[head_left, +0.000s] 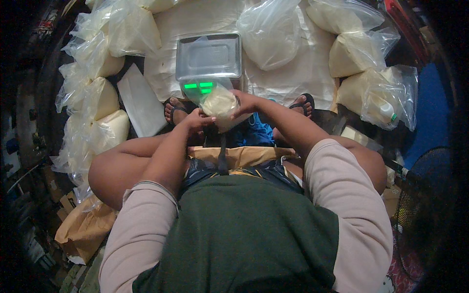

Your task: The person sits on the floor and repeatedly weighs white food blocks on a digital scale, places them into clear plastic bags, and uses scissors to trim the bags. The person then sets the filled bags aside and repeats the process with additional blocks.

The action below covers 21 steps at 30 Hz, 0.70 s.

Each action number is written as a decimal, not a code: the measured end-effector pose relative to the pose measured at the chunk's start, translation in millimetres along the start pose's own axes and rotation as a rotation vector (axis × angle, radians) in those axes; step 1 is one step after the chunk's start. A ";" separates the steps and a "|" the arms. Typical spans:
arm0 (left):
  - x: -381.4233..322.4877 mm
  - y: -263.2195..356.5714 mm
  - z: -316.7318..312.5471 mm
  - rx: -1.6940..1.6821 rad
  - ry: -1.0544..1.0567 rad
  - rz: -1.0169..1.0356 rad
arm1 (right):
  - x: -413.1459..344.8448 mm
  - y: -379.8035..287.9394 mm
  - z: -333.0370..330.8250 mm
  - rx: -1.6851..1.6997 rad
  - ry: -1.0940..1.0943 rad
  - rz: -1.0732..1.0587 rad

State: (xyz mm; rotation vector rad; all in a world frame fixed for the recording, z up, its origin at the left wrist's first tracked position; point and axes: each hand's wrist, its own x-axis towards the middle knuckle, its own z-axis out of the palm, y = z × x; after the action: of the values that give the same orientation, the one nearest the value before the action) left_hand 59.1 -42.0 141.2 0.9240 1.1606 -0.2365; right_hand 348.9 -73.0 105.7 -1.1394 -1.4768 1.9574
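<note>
Between my knees, a clear plastic bag of pale powder (220, 104) is held up with its loose top towards the scale. My right hand (244, 103) grips the bag's right side. At its lower left, my left hand (199, 120) has its fingers against the plastic and steadies it. Just beyond stands a digital scale with a metal pan (209, 56). Nothing rests on the pan except what looks like a corner of clear plastic at its rim. Green digits glow on the scale's display (198, 86), partly seen through the bag's top.
Filled plastic bags (104, 97) line the left side, and more filled bags (353, 55) stand at the right. A large clear bag (271, 36) sits right of the scale on a pale sheet (285, 82). Flat white plastic (141, 102) lies left. A fan guard (414, 190) is at right.
</note>
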 end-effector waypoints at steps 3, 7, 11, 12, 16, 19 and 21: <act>-6.0 15.6 19.0 0.039 0.233 0.016 | 0.0 2.4 -1.9 -0.110 0.084 0.021; 18.8 -13.1 11.8 0.051 0.345 0.082 | 2.0 -4.0 0.9 -0.049 0.089 0.050; 18.6 -6.4 8.6 0.043 0.223 0.029 | -0.5 -7.2 -2.0 -0.066 0.102 0.045; 18.3 -1.1 10.9 0.032 0.172 0.021 | 4.3 16.5 -8.1 -0.037 0.098 0.013; 13.4 5.8 18.5 -0.060 0.184 0.080 | -0.4 6.2 -12.8 0.119 0.024 0.042; 21.9 2.1 20.1 -0.174 0.354 0.072 | -11.6 -21.3 -17.0 0.148 0.021 0.076; 29.9 -4.1 24.3 -0.131 0.507 0.159 | -16.6 -30.9 -20.6 0.233 0.022 0.135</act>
State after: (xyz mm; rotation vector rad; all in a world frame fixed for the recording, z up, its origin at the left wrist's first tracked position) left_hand 85.8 -53.6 115.7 0.9832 1.5360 0.2154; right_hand 371.0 -63.2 138.4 -1.1781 -1.1506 2.1343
